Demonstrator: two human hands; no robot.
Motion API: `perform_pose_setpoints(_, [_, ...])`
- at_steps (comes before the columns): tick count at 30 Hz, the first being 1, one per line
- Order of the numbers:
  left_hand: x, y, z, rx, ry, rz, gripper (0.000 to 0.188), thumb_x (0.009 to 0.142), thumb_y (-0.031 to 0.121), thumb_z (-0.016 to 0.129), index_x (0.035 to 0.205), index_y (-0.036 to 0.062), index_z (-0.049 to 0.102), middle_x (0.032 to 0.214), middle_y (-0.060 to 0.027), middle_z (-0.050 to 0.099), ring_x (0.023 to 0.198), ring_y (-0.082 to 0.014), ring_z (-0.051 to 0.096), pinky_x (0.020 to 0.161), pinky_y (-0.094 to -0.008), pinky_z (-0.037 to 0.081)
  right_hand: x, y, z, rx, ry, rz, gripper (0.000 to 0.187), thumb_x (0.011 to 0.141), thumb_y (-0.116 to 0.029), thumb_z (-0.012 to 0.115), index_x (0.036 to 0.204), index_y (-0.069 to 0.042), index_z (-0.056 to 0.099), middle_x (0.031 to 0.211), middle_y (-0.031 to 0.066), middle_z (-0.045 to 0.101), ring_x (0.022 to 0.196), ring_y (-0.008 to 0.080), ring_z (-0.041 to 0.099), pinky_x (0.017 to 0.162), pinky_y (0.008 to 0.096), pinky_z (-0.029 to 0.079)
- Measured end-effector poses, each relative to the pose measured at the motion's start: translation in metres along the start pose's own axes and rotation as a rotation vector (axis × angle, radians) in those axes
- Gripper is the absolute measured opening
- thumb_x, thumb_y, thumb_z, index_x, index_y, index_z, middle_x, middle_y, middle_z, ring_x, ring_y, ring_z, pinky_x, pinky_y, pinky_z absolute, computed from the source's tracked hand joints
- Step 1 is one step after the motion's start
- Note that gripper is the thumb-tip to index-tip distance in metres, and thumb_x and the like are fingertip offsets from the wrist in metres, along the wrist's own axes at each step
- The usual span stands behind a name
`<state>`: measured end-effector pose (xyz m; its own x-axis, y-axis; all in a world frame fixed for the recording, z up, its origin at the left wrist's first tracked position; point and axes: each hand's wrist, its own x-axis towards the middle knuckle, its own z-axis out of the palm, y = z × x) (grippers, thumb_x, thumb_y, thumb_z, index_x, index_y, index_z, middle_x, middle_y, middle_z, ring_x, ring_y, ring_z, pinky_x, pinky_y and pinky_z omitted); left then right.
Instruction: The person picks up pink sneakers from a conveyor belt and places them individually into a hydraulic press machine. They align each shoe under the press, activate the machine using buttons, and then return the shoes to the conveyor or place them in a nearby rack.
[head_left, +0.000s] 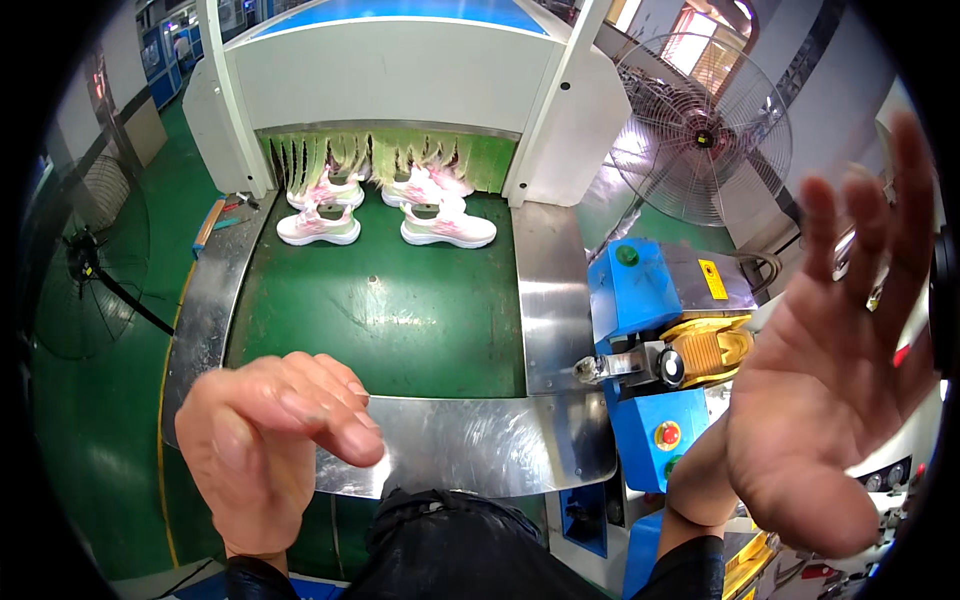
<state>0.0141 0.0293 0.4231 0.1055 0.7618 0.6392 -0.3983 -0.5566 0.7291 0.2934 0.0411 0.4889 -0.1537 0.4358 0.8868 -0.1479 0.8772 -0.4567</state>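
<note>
My left hand point(270, 440) is raised over the near left corner of the metal frame, its fingers loosely bent and nothing in them. On the right, my right hand point(815, 400) is held up near the camera with its fingers spread and its palm bare. Neither hand touches a shoe. Farther off, a pale sneaker point(320, 229) and another sneaker point(450, 228) stand upright on the green conveyor belt point(380, 310). More pink and white sneakers point(430, 187) are behind them, partly hidden by the green strip curtain point(485, 160) of a white machine.
Polished metal edging point(470, 440) borders the belt. A blue machine point(640, 285) with yellow parts and a red button point(668, 435) stands at the right. Beyond it is a large fan point(703, 135); another fan point(85, 260) is at the left. A blue-handled tool point(208, 225) lies on the left edging.
</note>
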Motion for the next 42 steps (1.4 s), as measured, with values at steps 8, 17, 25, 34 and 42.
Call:
perform_pose_setpoints(8, [-0.004, 0.002, 0.000, 0.150, -0.081, 0.050, 0.041, 0.097, 0.038, 0.046, 0.101, -0.0013, 0.056, 0.075, -0.0156, 0.066, 0.066, -0.0221, 0.064, 0.069, -0.0373, 0.048, 0.005, -0.007, 0.004, 0.033, -0.026, -0.030, 0.059, 0.081, -0.027, 0.066, 0.127, 0.003, 0.046, 0.111, 0.0167, 0.059, 0.097, 0.0247, 0.060, 0.085, 0.0355, 0.047])
perform_pose_setpoints(17, [0.035, 0.023, 0.017, 0.375, -0.123, 0.155, 0.062, 0.092, 0.043, 0.049, 0.133, -0.0006, 0.035, 0.119, -0.0183, 0.050, 0.087, -0.0220, 0.056, 0.078, -0.0343, 0.044, 0.005, -0.015, 0.010, 0.052, -0.019, -0.043, 0.061, 0.080, -0.028, 0.067, 0.127, 0.002, 0.045, 0.111, 0.0170, 0.059, 0.097, 0.0249, 0.060, 0.085, 0.0358, 0.048])
perform_pose_setpoints(25, [0.053, 0.014, 0.018, 0.463, -0.133, 0.289, 0.067, 0.088, 0.038, 0.053, 0.139, 0.0014, 0.030, 0.131, -0.0208, 0.043, 0.104, -0.0246, 0.054, 0.087, -0.0368, 0.045, 0.008, -0.006, 0.018, 0.057, -0.045, 0.011, 0.063, 0.079, -0.030, 0.068, 0.128, 0.002, 0.045, 0.111, 0.0173, 0.059, 0.097, 0.0250, 0.060, 0.085, 0.0361, 0.048])
perform_pose_setpoints(34, [0.029, -0.044, 0.005, 0.257, -0.151, 0.142, 0.062, 0.076, 0.004, 0.045, 0.136, -0.0024, 0.035, 0.131, -0.0192, 0.048, 0.114, -0.0267, 0.053, 0.096, -0.0399, 0.043, -0.010, 0.000, 0.012, -0.013, 0.000, 0.046, 0.065, 0.078, -0.032, 0.069, 0.128, 0.002, 0.044, 0.112, 0.0175, 0.059, 0.097, 0.0251, 0.060, 0.084, 0.0364, 0.048])
perform_pose_setpoints(42, [-0.187, -0.184, -0.054, 1.156, -0.510, -0.481, 0.049, 0.077, 0.014, 0.054, 0.123, -0.0022, 0.049, 0.120, -0.0230, 0.053, 0.103, -0.0396, 0.054, 0.087, -0.0489, 0.044, -0.216, 0.141, 0.047, -0.765, -0.363, 0.929, 0.047, 0.084, -0.022, 0.063, 0.124, 0.000, 0.051, 0.113, 0.0228, 0.061, 0.100, 0.0350, 0.062, 0.086, 0.0411, 0.049])
